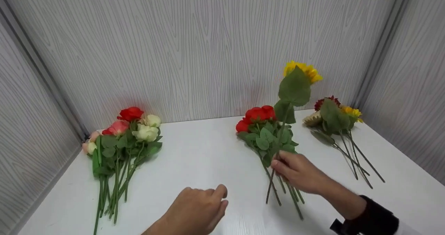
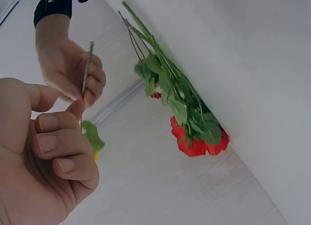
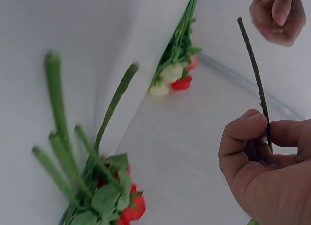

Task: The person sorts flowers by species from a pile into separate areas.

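Observation:
My right hand point(image 1: 300, 172) pinches the stem of a sunflower point(image 1: 306, 71) between thumb and fingers. Its yellow head and large green leaf point(image 1: 295, 87) stand upright above the hand, and the lower stem point(image 3: 253, 64) sticks out past the fingers. Behind it on the white table lies a bunch of red roses point(image 1: 256, 114), partly hidden by the hand and sunflower. My left hand point(image 1: 196, 207) hovers at the front, holding nothing; its fingers are loosely curled, with a gap between thumb and index finger in the left wrist view.
At the left lies a bunch of red, pink and cream roses point(image 1: 146, 133), stems toward me. A smaller pile at the right has a dark red flower point(image 1: 327, 103), a beige flower point(image 1: 312, 119) and another sunflower point(image 1: 352, 112). Grey wood-grain panels point(image 1: 208, 54) enclose the table.

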A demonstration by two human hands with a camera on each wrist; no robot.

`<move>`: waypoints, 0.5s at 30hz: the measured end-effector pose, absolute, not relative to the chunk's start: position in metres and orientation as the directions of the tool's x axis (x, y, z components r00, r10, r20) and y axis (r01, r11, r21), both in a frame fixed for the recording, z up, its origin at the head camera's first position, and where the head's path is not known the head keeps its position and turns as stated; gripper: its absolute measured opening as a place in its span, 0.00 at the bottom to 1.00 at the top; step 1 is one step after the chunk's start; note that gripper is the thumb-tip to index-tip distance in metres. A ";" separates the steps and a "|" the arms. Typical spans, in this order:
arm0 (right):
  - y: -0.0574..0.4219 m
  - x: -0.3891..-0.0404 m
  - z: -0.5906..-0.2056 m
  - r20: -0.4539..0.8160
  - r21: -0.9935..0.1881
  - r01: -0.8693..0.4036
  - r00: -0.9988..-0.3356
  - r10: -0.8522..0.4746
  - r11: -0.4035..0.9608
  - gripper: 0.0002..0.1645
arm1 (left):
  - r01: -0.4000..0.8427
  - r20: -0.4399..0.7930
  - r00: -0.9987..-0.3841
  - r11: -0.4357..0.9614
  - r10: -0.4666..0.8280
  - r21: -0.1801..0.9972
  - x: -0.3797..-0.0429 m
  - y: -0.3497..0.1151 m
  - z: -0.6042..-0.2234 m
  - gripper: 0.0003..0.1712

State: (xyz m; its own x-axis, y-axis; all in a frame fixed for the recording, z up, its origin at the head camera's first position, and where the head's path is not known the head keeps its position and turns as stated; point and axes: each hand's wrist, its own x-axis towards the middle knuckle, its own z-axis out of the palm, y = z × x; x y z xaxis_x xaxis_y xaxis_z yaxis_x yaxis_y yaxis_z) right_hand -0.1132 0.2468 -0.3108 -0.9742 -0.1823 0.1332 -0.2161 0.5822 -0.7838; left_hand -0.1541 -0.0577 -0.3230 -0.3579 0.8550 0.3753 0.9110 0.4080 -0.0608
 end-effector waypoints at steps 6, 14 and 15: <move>0.303 -0.136 -0.315 0.163 -0.673 -0.064 -0.985 0.063 0.737 0.16 | 0.838 0.444 -0.490 0.545 0.750 0.006 -0.183 -0.081 -0.312 0.07; 0.368 -0.144 -0.309 0.152 -0.566 0.125 -0.956 0.251 0.815 0.19 | 0.636 0.508 -0.601 0.754 0.617 -0.164 -0.227 -0.131 -0.301 0.11; 0.375 -0.144 -0.308 0.143 -0.556 0.146 -0.953 0.268 0.818 0.20 | 0.605 0.497 -0.630 0.778 0.598 -0.169 -0.234 -0.140 -0.300 0.13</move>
